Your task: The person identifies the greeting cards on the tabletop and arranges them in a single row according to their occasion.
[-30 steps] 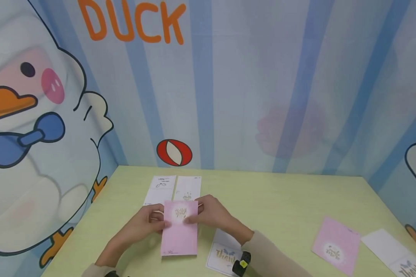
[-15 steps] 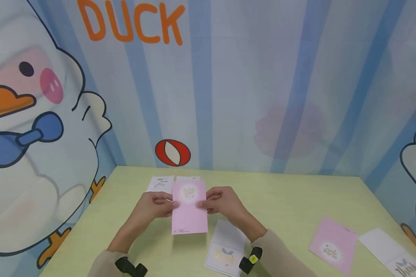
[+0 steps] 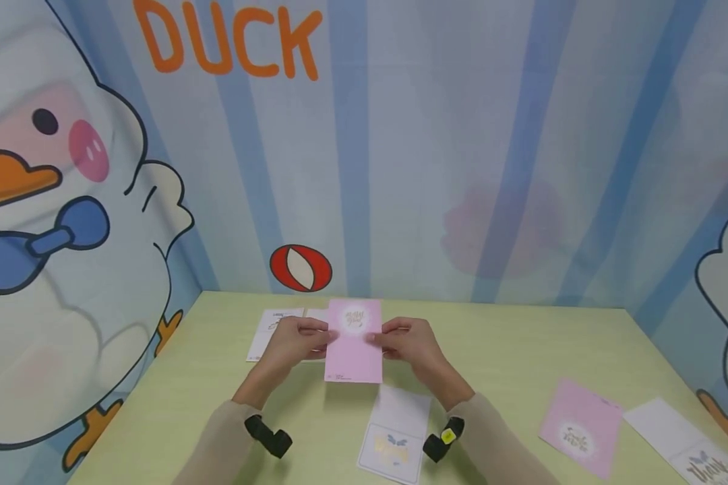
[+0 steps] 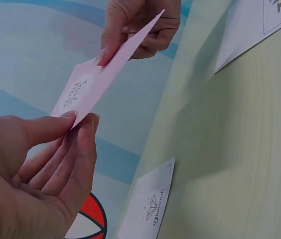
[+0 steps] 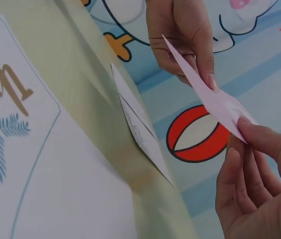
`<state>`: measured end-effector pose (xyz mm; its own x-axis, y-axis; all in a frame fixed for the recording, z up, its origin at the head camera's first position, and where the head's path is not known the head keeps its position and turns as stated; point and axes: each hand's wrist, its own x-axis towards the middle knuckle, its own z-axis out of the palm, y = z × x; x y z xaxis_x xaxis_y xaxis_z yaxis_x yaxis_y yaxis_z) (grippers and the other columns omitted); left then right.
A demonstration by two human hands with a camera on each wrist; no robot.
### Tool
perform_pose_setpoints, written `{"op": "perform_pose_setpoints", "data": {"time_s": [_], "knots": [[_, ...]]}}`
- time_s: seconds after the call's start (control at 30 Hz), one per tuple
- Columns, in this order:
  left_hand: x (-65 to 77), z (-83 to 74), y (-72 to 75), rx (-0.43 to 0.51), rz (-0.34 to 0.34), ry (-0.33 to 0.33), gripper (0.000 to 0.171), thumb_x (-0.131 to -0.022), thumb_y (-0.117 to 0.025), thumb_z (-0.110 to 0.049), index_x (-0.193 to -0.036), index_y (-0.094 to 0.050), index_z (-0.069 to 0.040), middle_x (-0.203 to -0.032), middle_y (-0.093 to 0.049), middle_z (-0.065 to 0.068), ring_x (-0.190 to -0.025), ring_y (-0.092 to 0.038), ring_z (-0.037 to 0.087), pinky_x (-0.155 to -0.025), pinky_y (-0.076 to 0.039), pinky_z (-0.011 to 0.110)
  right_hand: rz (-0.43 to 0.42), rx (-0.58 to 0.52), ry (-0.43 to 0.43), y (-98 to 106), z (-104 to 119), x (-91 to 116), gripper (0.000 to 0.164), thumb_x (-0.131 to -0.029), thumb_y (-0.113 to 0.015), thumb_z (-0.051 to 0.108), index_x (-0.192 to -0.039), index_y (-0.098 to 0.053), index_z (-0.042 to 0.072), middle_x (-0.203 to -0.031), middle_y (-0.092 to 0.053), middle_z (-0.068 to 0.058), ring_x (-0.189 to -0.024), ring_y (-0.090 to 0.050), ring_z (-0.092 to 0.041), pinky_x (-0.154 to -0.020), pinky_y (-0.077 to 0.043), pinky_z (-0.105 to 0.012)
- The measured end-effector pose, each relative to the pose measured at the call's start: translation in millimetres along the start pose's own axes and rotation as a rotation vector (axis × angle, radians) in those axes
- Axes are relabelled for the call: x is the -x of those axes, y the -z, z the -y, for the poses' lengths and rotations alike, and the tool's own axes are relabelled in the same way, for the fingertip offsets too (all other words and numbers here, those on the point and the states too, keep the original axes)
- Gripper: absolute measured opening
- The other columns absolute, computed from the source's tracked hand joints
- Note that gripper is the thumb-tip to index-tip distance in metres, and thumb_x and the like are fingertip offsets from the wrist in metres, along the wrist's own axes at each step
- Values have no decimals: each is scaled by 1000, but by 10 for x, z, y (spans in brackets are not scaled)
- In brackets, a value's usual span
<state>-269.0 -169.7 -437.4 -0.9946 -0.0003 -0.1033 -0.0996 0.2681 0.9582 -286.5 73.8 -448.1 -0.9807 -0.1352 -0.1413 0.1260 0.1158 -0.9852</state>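
Observation:
A pink card (image 3: 353,357) with gold lettering in a pale round patch is held up off the table between both hands. My left hand (image 3: 296,340) pinches its left edge, thumb on the printed face and fingers behind. On the opposite edge my right hand (image 3: 414,343) pinches it the same way. The left wrist view shows the card (image 4: 88,87) tilted, its gold print toward the thumbs. Below the right hand lies a white card (image 3: 394,431) with gold lettering and a blue leafy print. Partly hidden behind the left hand are two white cards, one (image 3: 263,340) further left.
On the right of the pale yellow-green table (image 3: 485,377) lie another pink card (image 3: 582,428) and a white card (image 3: 685,441) with "thank" lettering. A blue striped backdrop (image 3: 412,168) with cartoon prints stands at the table's far edge.
Both hands have carried the pink card up, away from me and to the right, from in front of the two white cards at the back. The cards on the table stay put.

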Motion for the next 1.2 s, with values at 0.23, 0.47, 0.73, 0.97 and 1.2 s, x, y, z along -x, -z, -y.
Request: {"op": "perform_pose_setpoints", "data": {"time_s": [0.23, 0.47, 0.73, 0.97, 1.2], "knots": [[-208, 20, -157, -1, -29, 35, 28, -92, -82, -19, -113, -78, -1, -106, -79, 14, -79, -77, 13, -78, -65, 32, -92, -5, -46, 60, -69, -169, 26, -83, -90, 16, -97, -73, 1, -89, -72, -6, -69, -66, -13, -67, -60, -27], [-381, 12, -270, -55, -92, 65, 24, -90, -84, -20, -107, -81, -4, -109, -79, 13, -75, -76, 10, -72, -63, 25, -157, 26, -70, 81, -94, -294, 26, -84, -90, 15, -100, -75, 0, -94, -73, -7, -70, -69, -12, -69, -62, -26], [-551, 44, -366, -90, -138, 82, 20, -87, -86, -13, -102, -81, -1, -100, -80, 15, -71, -75, 13, -66, -63, 27, -174, 13, -61, 117, -128, -416, 22, -84, -88, 11, -100, -78, -1, -85, -76, -7, -67, -73, -15, -71, -65, -33], [-613, 56, -474, -116, -140, 97, 21, -88, -85, -12, -104, -80, 2, -96, -80, 16, -72, -76, 17, -64, -63, 28, -181, 55, -77, 190, -171, -498, 25, -84, -89, 10, -103, -79, -3, -89, -78, -11, -65, -73, -13, -67, -64, -29], [-667, 30, -557, -166, -158, 73, 18, -86, -87, -9, -99, -81, 2, -85, -80, 17, -62, -73, 14, -57, -61, 26, -170, 67, -98, 226, -192, -574, 25, -85, -87, 6, -104, -76, -5, -88, -78, -12, -61, -71, -11, -62, -62, -27]]}}
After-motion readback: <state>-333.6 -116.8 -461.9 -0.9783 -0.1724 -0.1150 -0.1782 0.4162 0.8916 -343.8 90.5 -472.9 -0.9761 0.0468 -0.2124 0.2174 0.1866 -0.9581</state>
